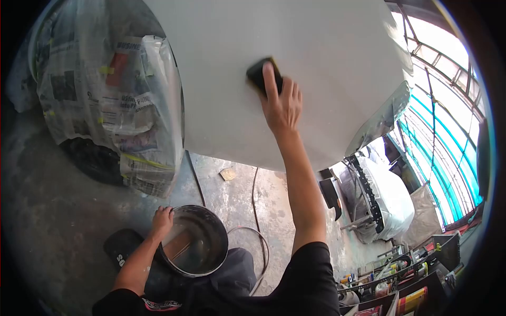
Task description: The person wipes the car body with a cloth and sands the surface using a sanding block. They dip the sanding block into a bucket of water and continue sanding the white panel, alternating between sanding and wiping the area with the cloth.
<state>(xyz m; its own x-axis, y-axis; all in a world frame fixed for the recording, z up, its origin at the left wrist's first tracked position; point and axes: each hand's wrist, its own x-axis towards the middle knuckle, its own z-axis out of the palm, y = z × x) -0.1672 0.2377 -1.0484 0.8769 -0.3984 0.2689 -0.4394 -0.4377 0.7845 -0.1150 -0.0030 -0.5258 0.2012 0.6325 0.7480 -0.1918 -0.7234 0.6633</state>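
My right hand is closed around a dark sanding block, pressed against a pale grey car body panel. The block and fingertips are slightly blurred. Down at the left, my left hand grips the rim of a black bucket. Inside the bucket is murky liquid, with a brownish flat patch showing that I cannot make out. The bucket stands close in front of my body, near my legs. To the left of the panel, newspaper and plastic sheeting cover a wheel.
A hose curls on the concrete floor beside the bucket, and a small yellowish scrap lies under the panel. Another vehicle wrapped in plastic stands at the right. Shelves of cans and tools fill the lower right.
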